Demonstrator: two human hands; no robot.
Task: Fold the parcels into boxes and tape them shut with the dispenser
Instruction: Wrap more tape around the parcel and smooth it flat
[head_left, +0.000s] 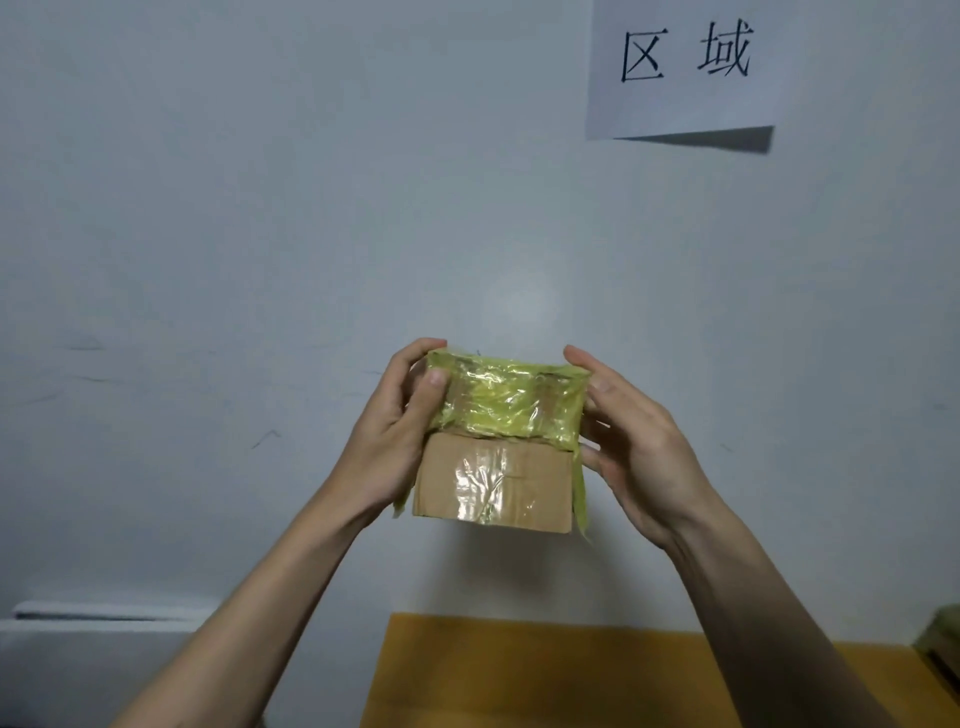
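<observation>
A small brown cardboard box (441, 483) is held up in the air in front of a pale wall, above the table. Its upper face is covered with crinkled yellowish clear tape (506, 400), and a strip of tape runs down its front face. My left hand (395, 431) grips the box's left side, thumb pressed on the taped upper face. My right hand (639, 441) holds the right side, fingers curled round the edge. Loose tape ends hang at the lower left and right corners. No tape dispenser is in view.
An orange-yellow table top (519, 675) lies below the box. Part of another taped parcel (943, 639) shows at the right edge. A paper sign (680, 67) with two characters hangs on the wall at upper right. A white ledge (104, 613) sits at lower left.
</observation>
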